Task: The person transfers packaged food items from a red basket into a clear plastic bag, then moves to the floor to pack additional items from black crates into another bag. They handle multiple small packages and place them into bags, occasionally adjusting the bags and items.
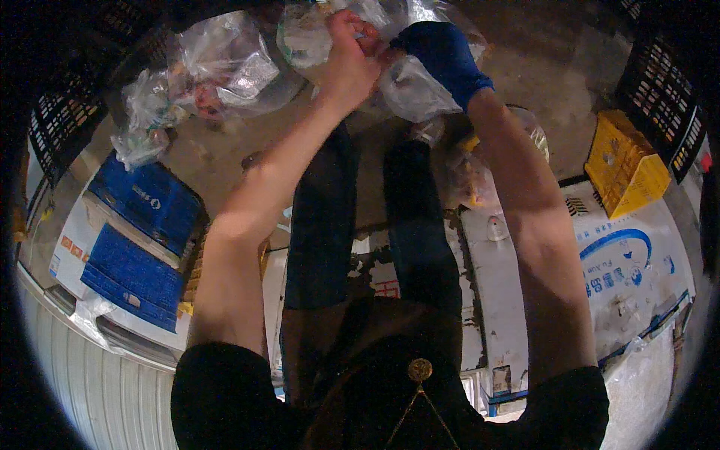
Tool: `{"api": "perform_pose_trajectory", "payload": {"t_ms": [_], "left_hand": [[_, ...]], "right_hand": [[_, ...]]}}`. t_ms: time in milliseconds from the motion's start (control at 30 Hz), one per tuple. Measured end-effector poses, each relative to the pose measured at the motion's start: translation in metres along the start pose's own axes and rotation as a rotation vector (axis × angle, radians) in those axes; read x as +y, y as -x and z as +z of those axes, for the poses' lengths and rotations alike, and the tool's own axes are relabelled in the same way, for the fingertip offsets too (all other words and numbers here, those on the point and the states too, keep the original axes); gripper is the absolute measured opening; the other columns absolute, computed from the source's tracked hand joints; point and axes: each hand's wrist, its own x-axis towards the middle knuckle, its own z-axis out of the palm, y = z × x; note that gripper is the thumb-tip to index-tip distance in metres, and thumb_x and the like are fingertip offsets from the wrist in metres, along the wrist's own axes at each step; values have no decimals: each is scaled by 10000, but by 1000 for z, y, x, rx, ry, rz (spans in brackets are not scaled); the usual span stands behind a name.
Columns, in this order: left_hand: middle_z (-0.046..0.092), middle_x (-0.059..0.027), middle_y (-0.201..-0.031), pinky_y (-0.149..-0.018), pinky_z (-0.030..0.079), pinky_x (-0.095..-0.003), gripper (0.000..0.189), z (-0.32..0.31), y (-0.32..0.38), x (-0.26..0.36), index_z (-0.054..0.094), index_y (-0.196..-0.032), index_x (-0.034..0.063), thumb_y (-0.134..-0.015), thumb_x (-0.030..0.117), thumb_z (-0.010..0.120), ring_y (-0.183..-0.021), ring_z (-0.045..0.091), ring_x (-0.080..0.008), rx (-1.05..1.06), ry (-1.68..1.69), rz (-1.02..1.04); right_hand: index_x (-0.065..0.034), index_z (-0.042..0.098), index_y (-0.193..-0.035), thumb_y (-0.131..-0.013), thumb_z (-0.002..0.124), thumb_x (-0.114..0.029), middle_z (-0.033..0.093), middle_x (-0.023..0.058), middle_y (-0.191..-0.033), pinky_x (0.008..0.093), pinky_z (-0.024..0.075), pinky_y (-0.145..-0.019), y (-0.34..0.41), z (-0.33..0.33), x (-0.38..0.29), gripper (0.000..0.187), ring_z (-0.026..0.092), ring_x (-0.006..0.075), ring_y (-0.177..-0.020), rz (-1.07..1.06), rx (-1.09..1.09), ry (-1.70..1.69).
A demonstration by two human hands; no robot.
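My left hand [357,64] is bare, its fingers curled in tight against my right. My right hand [444,59] wears a blue glove and grips the gathered part of a clear plastic bag [416,93]. The bag bulges out below the two hands, and its contents are hard to make out. Where the fingers meet, the bag's neck is mostly hidden. Just beyond lies another large clear plastic bag [306,39] with pale contents. Farther left, a filled clear bag [225,62] shows something reddish inside, with smaller knotted bags [143,129] beside it.
Blue-and-white boxes [140,225] stand at left. At right are a white printed box [630,264] and a yellow plastic crate [627,163]. Black slatted crates [655,95] rise at both sides. Another clear bag [472,174] lies by my right forearm, on the brown floor [534,62].
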Motion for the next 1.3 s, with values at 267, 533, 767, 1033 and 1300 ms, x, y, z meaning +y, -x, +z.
{"api": "perform_pose_trajectory", "payload": {"t_ms": [267,533,767,1033,1300], "left_hand": [[663,-132,-1169,-905,536,-381,298,-11,4,24,659,-1143,76,-874,-46,624,-1071,652,-304,-119,-522,-17],[700,-74,-1136,-893,544,-364,320,-21,-3,42,721,-1127,84,-860,-49,604,-1021,684,-229,-208,-385,-34],[595,-121,-1266,-881,526,-381,266,-26,-8,30,722,-1097,113,-861,4,665,-1058,626,-323,-377,-577,-142],[535,-188,-1383,-1071,447,-450,590,-90,94,171,491,-1451,120,-886,62,650,-1275,518,-379,-559,-667,-252],[632,-107,-1051,-834,523,-343,358,-157,176,416,623,-1302,88,-956,162,670,-929,650,-228,-569,-522,-101]], "right_hand": [[-104,769,-1005,-916,671,-292,753,96,-1036,358,569,-811,-16,-7,-5,230,717,286,-954,-26,-136,189],[-86,766,-1017,-924,659,-218,752,116,-1047,368,572,-826,-5,6,7,194,715,305,-961,79,19,-384],[-82,750,-1064,-916,624,-151,745,124,-1042,406,563,-833,1,-2,39,206,703,330,-976,160,13,162],[-52,518,-1457,-949,621,-92,603,118,-1376,387,471,-1045,120,-120,-47,519,601,288,-1210,585,441,-525],[-15,530,-1436,-952,586,-141,707,185,-1204,380,524,-919,270,-227,-184,503,697,266,-1042,725,264,-244]]}}
